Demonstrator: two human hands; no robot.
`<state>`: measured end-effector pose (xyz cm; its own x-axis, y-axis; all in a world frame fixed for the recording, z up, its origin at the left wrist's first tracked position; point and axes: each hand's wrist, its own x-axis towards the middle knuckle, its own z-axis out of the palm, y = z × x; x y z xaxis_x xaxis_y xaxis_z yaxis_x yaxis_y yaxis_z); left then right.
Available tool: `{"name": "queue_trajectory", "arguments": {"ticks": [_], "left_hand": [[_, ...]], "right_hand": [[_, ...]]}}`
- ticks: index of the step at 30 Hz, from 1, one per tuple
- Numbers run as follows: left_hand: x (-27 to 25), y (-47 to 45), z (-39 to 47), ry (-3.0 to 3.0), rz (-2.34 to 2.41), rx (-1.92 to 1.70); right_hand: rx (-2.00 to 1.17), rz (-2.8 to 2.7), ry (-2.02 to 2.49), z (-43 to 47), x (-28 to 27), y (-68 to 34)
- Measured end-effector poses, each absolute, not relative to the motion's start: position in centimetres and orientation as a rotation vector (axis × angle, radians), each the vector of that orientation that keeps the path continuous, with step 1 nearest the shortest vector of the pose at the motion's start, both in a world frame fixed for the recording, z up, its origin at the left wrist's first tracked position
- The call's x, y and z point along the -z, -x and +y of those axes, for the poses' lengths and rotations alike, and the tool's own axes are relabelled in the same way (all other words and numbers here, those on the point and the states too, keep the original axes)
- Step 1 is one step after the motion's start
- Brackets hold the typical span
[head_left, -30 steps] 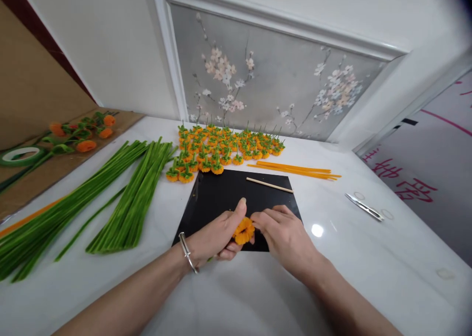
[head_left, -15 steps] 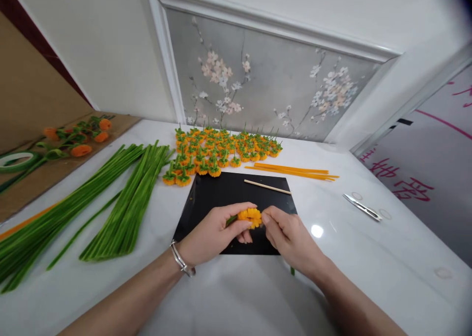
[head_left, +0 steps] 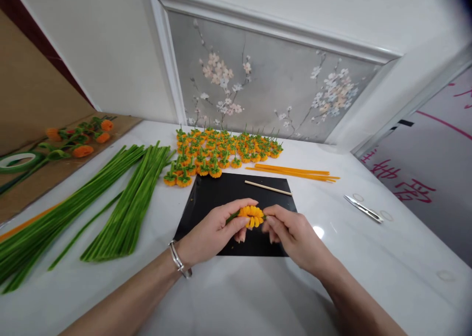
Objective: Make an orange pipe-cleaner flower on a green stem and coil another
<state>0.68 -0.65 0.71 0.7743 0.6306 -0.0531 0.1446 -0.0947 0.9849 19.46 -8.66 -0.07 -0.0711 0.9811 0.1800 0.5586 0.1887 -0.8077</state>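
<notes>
An orange fuzzy ribbed piece [head_left: 252,217], bent from pipe cleaner like a small pumpkin, is held above a black mat [head_left: 221,191]. My left hand [head_left: 210,231] pinches its left side between thumb and fingers. A bit of green pipe cleaner [head_left: 231,218] shows between those fingers, to the left of the orange ribs. My right hand [head_left: 298,235] is closed at the piece's right end, thumb against forefinger, on a thin green tip that is mostly hidden.
Many finished orange pieces with green tops [head_left: 210,151] stand behind the mat. A wooden stick [head_left: 268,187] lies on it. Orange pipe cleaners [head_left: 295,171] and silver snips [head_left: 364,209] lie right; green pipe cleaners [head_left: 125,213] and green tape [head_left: 18,162] lie left.
My right hand has shifted slightly right, and its fingers now pinch at the right end of the orange piece. The orange piece has turned, showing more of its ribs.
</notes>
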Motion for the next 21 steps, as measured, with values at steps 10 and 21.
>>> {"name": "queue_trajectory", "arguments": {"ticks": [10,21], "left_hand": [[-0.8,-0.9,-1.8,-1.866,0.647,-0.410],[-1.4,-0.9,-2.1,-1.900,0.715,-0.463]], "right_hand": [[-0.223,-1.861,1.515,-9.0,0.0,-18.7],[-0.215,-2.142,1.388,-9.2,-0.5,-18.7]]}}
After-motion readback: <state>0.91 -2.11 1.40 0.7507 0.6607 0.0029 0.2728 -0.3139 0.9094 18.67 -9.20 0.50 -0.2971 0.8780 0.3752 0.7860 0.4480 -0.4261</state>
